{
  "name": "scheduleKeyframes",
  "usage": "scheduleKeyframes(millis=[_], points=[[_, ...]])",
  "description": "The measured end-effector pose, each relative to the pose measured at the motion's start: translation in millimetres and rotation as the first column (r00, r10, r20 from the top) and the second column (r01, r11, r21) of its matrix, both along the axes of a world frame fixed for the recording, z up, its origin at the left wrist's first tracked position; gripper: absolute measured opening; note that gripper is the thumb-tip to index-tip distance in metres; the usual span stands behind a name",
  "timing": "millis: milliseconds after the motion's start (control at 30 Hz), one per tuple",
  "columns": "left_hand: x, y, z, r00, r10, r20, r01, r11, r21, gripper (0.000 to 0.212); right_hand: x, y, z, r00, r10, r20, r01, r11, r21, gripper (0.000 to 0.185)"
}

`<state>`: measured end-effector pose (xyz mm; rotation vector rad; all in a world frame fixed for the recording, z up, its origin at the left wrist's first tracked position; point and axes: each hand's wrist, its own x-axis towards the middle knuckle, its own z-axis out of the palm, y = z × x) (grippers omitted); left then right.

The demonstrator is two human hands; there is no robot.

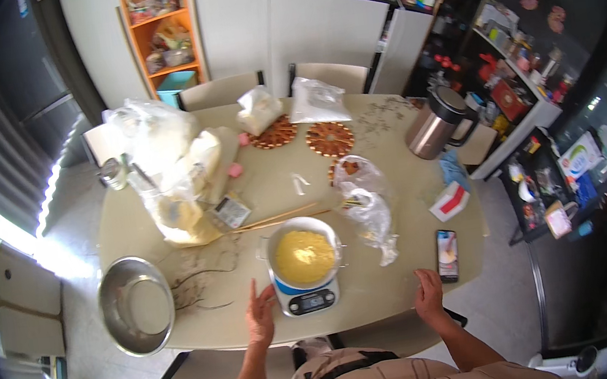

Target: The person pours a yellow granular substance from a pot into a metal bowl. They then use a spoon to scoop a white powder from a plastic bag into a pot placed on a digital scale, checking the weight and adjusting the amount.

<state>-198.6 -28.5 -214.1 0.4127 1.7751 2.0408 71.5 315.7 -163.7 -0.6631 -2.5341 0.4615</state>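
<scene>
A round metal pot with a yellow mass of food in it stands on a digital kitchen scale. My left hand is beside the scale's left edge, fingers apart and holding nothing. Near the table's front edge on the right is my right hand, its fingers bent; no object shows in it. A smartphone with its screen lit lies just beyond that hand. Behind the pot lie wooden chopsticks. To the right of the pot is a crumpled clear plastic bag.
A steel bowl sits at the table's left edge. Plastic bags and a small packet lie behind it. Brown round trivets, a tissue pack and a steel jug stand farther back. Chairs border the front edge.
</scene>
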Motion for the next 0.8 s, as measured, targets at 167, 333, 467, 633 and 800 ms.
scheduleKeyframes(millis=[167,333,467,633,800], points=[[-0.7,-6.1,-1.8,0.995,-0.001,-0.097,-0.003,0.999,-0.049,0.076,-98.2,-47.4,22.7,0.981,0.132,-0.139,-0.168,0.944,-0.285,0.03],[0.8,-7.3,-10.7,1.0,-0.004,-0.001,0.004,1.0,0.024,0.071,-170.8,-64.9,20.4,0.994,0.03,-0.103,-0.105,0.464,-0.88,0.028],[1.7,-5.0,-33.2,0.989,-0.017,0.145,-0.019,0.97,0.242,0.071,-190.1,-56.9,27.5,0.994,0.109,0.006,-0.036,0.378,-0.925,0.023],[5.6,-2.3,-43.0,0.987,0.078,-0.138,-0.072,0.996,0.049,0.066,-210.3,-37.2,60.3,0.959,0.248,0.138,0.018,0.433,-0.901,0.018],[32.3,-25.4,22.8,0.931,0.309,0.194,-0.313,0.95,-0.012,0.053,-235.5,-15.9,63.5,0.928,0.292,0.23,0.097,0.408,-0.908,0.015]])
